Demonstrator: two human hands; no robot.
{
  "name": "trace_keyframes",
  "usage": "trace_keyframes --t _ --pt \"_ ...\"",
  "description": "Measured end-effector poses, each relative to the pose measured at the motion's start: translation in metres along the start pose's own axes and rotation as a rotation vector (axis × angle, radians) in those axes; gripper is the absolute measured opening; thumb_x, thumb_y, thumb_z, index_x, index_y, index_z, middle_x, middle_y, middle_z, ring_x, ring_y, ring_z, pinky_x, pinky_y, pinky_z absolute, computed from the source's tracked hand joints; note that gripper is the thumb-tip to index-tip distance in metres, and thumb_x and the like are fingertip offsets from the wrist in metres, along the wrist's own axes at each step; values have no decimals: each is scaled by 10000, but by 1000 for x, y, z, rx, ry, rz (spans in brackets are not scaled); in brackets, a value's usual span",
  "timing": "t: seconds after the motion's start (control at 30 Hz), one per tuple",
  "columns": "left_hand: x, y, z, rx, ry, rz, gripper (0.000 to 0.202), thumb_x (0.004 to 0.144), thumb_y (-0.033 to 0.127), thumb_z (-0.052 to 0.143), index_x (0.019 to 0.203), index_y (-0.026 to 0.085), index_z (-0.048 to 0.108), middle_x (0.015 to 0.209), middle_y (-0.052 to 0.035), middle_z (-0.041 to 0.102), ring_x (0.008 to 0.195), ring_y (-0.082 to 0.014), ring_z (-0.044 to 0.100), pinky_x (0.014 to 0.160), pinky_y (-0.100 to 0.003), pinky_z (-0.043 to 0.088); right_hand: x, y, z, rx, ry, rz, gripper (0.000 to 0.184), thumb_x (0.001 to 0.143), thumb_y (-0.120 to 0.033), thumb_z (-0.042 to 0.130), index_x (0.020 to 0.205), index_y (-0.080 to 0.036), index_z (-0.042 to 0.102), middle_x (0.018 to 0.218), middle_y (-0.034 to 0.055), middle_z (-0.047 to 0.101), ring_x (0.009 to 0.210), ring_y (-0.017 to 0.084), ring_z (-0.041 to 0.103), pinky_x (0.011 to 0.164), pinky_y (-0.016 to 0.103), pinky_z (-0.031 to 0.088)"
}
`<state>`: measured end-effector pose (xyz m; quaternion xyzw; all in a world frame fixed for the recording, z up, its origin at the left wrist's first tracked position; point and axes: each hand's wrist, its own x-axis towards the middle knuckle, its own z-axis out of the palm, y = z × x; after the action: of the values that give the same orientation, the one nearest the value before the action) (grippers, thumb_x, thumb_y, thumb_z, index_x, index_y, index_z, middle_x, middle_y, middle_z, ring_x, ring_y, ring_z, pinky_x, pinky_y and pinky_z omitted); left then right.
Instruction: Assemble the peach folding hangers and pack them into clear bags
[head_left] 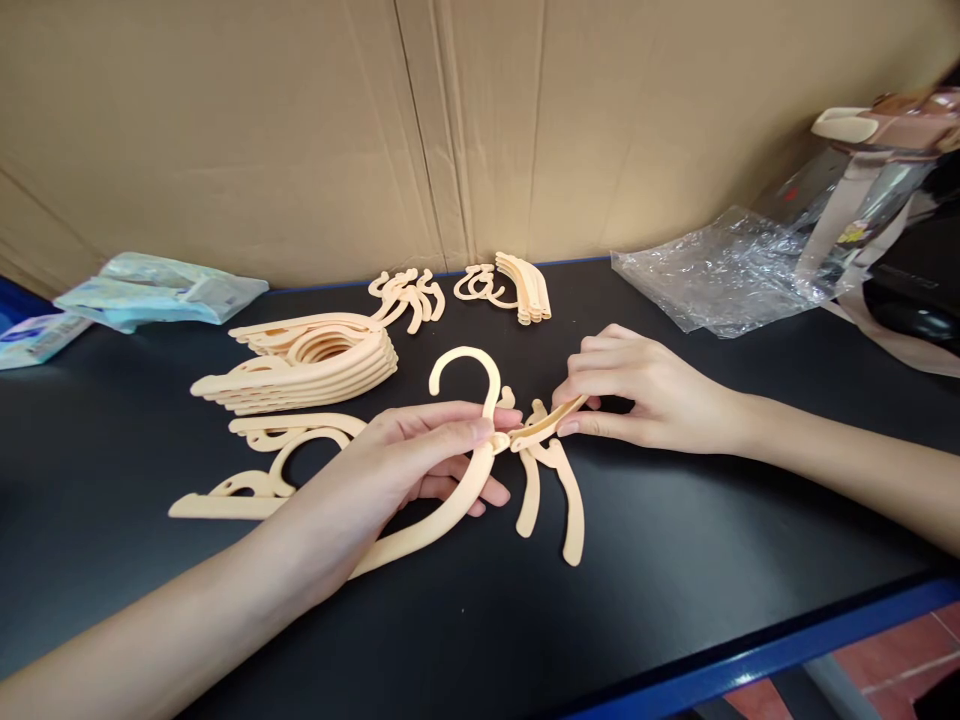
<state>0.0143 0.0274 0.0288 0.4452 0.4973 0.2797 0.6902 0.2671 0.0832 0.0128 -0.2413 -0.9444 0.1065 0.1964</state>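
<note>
My left hand (420,455) is closed round a peach plastic hanger piece (457,370) with a hook at its top and a curved arm running down towards me. My right hand (645,390) pinches a second peach arm piece (546,422), its end meeting the hooked piece at the joint between my hands. Both pieces are held just above the black table (675,560). Two loose curved arms (559,490) lie on the table right under the joint.
A stack of folded hangers (300,365) lies to the left, with loose parts (255,480) in front of it. Small hooks (409,295) and stacked arms (525,285) sit by the cardboard wall (450,120). Clear plastic wrap (720,270) lies right, blue packets (150,290) far left.
</note>
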Motion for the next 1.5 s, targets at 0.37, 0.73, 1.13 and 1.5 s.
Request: trace_keyframes --t 0.37,0.73,1.13,1.5 --pt "0 -1 0 67 -48 22 150 888 384 704 988 314 792 764 21 767 671 -99 715 622 -117 538 0 -1 -2 11 -2 -14 280 979 -425 557 947 -198 719 721 -5 623 714 150 503 741 312 338" --pt "-2 0 1 70 -50 33 152 903 377 681 989 312 789 849 13 783 685 -104 715 643 -134 542 0 -2 -4 44 -31 7 280 977 -430 558 969 -207 727 753 11 660 739 161 528 747 322 356" --pt "-1 0 3 86 -70 38 157 913 380 663 984 312 786 882 17 780 659 -99 728 617 -114 535 0 -4 -5 58 -36 -4 205 950 -372 617 969 -203 731 746 -11 650 728 151 517 739 314 336" --pt "-4 2 5 127 -114 54 160 908 356 652 933 236 756 685 9 761 635 -99 718 581 -101 509 -1 -4 -3 91 -17 -22 260 961 -413 588 961 -204 744 744 1 663 722 147 509 733 309 327"
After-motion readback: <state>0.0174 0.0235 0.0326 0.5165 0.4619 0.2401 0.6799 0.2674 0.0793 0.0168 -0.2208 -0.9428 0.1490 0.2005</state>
